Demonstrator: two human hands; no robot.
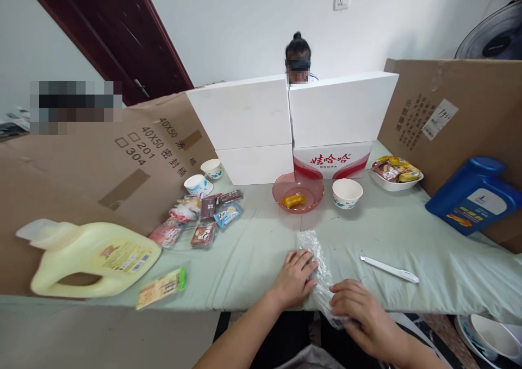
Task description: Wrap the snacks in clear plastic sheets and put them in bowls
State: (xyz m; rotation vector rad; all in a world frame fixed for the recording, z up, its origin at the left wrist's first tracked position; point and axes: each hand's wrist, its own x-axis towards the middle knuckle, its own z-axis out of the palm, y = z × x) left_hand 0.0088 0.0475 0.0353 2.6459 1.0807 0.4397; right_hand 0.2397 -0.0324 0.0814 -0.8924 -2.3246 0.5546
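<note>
Clear plastic bag (pixel 318 271) under both flat, open hands (pixel 294 277), contents seemingly indiscernible.

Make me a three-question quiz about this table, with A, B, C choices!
1. Where is the pen?
A. right of the hands
B. in the red bowl
C. on the yellow jug

2. What colour is the jug on the right?
A. green
B. blue
C. pink

3. What are both hands doing?
A. lifting a cup
B. hanging free
C. resting on the clear bag

Answers: 
1 A, it lies on the cloth to their right. 
2 B, its body is blue. 
3 C, left hand and right hand both touch it.
</note>
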